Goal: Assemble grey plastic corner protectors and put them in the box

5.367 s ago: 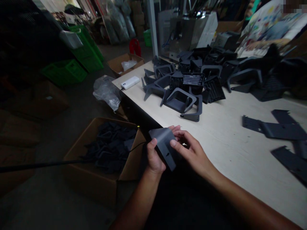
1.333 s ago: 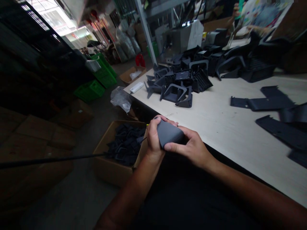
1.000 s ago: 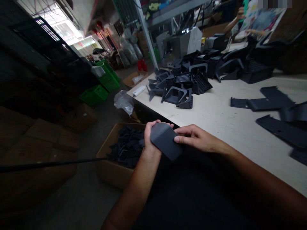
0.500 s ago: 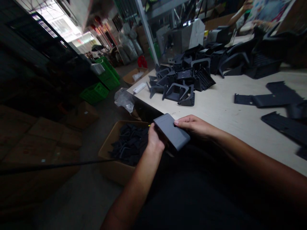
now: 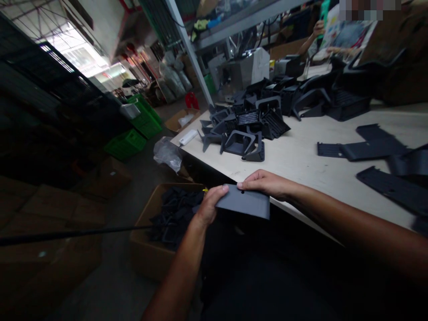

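Bare left hand [image 5: 210,203], bare right hand [image 5: 263,183], bare forearms [image 5: 185,256], near-black clothing [image 5: 261,278], details unclear in shadow

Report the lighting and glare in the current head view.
Head view: the pale upper-left opening glares nearly white; head view: the stacked brown cardboard boxes sink into shadow; head view: the smooth grey plastic part held by the bare left hand and bare right hand catches soft light.

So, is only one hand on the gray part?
No, the left hand and the right hand both hold the gray part, the right at its upper edge.
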{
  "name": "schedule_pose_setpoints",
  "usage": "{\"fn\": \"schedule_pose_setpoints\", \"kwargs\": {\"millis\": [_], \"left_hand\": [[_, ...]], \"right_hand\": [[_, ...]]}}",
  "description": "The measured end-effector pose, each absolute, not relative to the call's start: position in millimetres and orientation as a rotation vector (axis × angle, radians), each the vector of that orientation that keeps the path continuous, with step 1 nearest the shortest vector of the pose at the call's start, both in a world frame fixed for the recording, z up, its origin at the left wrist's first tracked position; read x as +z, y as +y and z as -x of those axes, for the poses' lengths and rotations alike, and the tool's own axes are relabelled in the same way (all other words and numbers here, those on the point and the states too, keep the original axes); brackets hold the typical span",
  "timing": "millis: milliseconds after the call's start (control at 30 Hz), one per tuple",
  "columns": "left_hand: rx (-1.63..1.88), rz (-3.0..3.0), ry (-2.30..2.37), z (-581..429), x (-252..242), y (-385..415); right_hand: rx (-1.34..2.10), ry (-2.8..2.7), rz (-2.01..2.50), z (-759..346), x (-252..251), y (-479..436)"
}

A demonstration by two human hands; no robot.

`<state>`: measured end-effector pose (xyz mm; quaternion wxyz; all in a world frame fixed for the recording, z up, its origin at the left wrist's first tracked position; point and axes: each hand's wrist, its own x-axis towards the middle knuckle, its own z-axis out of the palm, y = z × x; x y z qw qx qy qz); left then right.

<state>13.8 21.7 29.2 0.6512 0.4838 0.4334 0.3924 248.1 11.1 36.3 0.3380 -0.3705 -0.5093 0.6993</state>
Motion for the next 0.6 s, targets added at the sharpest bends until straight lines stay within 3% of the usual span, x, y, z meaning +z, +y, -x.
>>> {"fn": "schedule_pose_setpoints", "kwargs": {"millis": [100,200,267,467,600], "left_hand": [[0.912,-1.077,0.959,-11.8,31.2,28.4],[1.326,-0.896,1.035,-13.7,36.6,35.8],[1.530,-0.816,1.056,-18.1,41.8,38.6],[1.542,-1.064,0.983,-33.3,43.9,33.1],[1.342,-1.220,0.989,-28.1,43.1,37.6]], "right_hand": [[1.566,-1.350,0.970,-254.4,39.2,27.2],[1.070,-1.360,1.032,-265.7,48.2,42.2],[0.964,-1.327,1.060,-268.9,54.0,47.5],[1.727,-1.148,0.873,-238.1,56.0,49.0],[1.703,-1.020,0.674,-223.2,51.4,50.5]]}}
